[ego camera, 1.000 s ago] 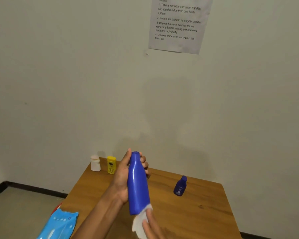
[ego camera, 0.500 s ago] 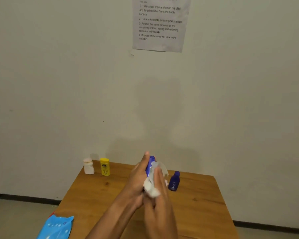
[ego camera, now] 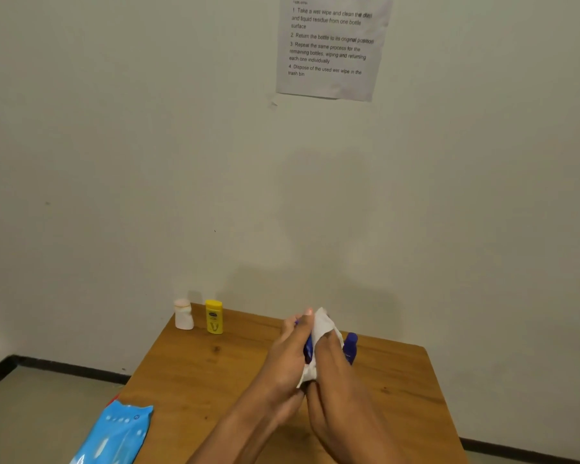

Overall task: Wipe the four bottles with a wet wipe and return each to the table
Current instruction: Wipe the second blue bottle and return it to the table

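Printed instruction sheet (ego camera: 332,48) taped to pale wall (ego camera: 114,162); black baseboard (ego camera: 64,368) below; red item (ego camera: 113,399), possibly packaging, under the blue pack

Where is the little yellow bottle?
The small yellow bottle stands upright at the far left corner of the wooden table near the wall, just right of the white bottle and left of the hands.
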### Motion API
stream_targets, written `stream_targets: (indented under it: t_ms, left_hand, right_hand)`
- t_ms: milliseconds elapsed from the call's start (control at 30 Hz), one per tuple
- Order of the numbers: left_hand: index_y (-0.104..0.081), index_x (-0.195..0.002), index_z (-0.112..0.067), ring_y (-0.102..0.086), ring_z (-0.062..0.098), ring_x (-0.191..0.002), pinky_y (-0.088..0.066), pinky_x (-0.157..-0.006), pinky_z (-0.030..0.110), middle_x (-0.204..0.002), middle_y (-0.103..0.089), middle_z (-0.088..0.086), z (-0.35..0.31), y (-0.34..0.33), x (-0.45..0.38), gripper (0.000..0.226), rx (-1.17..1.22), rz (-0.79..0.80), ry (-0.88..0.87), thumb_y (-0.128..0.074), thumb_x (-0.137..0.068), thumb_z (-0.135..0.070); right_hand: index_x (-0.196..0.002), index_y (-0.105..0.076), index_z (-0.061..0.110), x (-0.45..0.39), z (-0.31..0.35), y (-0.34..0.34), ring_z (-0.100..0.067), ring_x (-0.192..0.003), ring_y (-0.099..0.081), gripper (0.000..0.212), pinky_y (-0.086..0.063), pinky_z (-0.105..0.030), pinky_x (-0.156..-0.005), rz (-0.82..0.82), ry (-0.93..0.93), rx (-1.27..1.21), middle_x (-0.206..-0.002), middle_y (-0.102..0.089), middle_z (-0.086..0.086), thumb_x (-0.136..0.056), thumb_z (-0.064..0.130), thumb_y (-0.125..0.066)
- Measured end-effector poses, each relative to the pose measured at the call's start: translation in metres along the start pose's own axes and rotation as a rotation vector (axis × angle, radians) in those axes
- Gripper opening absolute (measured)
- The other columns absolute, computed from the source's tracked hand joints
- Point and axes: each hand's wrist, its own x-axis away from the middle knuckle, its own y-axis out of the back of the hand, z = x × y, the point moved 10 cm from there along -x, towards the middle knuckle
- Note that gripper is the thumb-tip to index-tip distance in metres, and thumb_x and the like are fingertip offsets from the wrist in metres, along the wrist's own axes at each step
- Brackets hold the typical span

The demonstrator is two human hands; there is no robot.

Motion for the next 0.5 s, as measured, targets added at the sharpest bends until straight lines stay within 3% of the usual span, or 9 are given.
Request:
stream_targets:
  t_ms: [33, 133, 200, 267, 300, 400, 500]
  left_hand:
    - [-0.054, -0.128, -0.003, -0.069, 0.030, -0.097, -0.060, -0.081, 0.040, -0.114, -0.069, 0.025, -0.001, -0.001, -0.001, 0.043, 0.006, 0.015, 0.004, -0.053, -0.099, -0.035]
    - [-0.053, -0.127, 0.002, -0.068, 0.030, -0.101, -0.057, -0.091, 0.043, -0.123, -0.062, 0.031, -0.012, -0.001, -0.005, 0.046, -0.074, 0.054, -0.015, -0.053, -0.099, -0.034]
    - [-0.050, -0.123, 0.003, -0.066, 0.020, -0.092, -0.057, -0.086, 0.034, -0.110, -0.065, 0.027, -0.021, -0.003, -0.005, 0.050, -0.287, 0.086, -0.079, -0.054, -0.097, -0.040]
    - [-0.046, -0.119, 0.001, -0.061, 0.008, -0.080, -0.052, -0.076, 0.021, -0.093, -0.064, 0.015, -0.031, -0.009, 0.001, 0.055, -0.550, 0.135, -0.185, -0.054, -0.092, -0.046]
    - [-0.047, -0.119, 0.000, -0.063, 0.008, -0.082, -0.052, -0.078, 0.020, -0.093, -0.066, 0.014, -0.032, -0.009, 0.002, 0.055, -0.599, 0.163, -0.214, -0.054, -0.091, -0.046]
    - [-0.057, -0.121, -0.010, -0.068, 0.019, -0.108, -0.054, -0.097, 0.032, -0.113, -0.072, 0.008, -0.029, -0.009, 0.006, 0.050, -0.550, 0.248, -0.201, -0.049, -0.091, -0.049]
    - [-0.059, -0.127, -0.005, -0.067, 0.025, -0.114, -0.056, -0.091, 0.033, -0.122, -0.071, 0.012, -0.013, -0.021, 0.011, 0.055, -0.254, 0.286, -0.094, -0.038, -0.098, -0.047]
  right_hand:
    - [-0.155, -0.005, 0.019, -0.004, -0.001, -0.003, -0.015, -0.148, -0.019, 0.064, -0.017, -0.025, -0.118, 0.064, -0.024, -0.043, -0.160, -0.019, 0.003, -0.099, 0.018, -0.037]
    - [-0.150, -0.021, 0.041, 0.000, -0.003, 0.018, 0.020, -0.123, -0.039, 0.054, -0.029, 0.001, -0.098, -0.041, -0.134, -0.247, -0.135, -0.040, 0.040, -0.103, 0.021, -0.041]
    - [-0.145, -0.042, 0.034, 0.011, -0.010, 0.031, 0.019, -0.117, -0.047, 0.054, -0.040, -0.003, -0.092, -0.158, -0.187, -0.313, -0.135, -0.052, 0.029, -0.096, 0.015, -0.057]
    - [-0.128, -0.062, 0.030, 0.020, -0.032, 0.034, -0.003, -0.105, -0.066, 0.045, -0.054, -0.018, -0.082, -0.180, -0.354, -0.569, -0.118, -0.071, 0.011, -0.088, 0.013, -0.072]
    - [-0.119, -0.068, 0.026, 0.023, -0.047, 0.026, -0.011, -0.095, -0.072, 0.038, -0.057, -0.023, -0.074, -0.142, -0.477, -0.765, -0.105, -0.076, 0.005, -0.084, 0.011, -0.075]
    - [-0.097, -0.074, 0.008, 0.022, -0.062, 0.024, -0.023, -0.070, -0.073, 0.025, -0.056, -0.029, -0.059, -0.093, -0.602, -1.015, -0.083, -0.077, -0.011, -0.077, 0.023, -0.075]
    - [-0.092, -0.078, 0.014, 0.018, -0.051, 0.022, -0.018, -0.069, -0.069, 0.036, -0.053, -0.029, -0.061, -0.091, -0.458, -0.972, -0.082, -0.077, -0.010, -0.073, 0.045, -0.081]
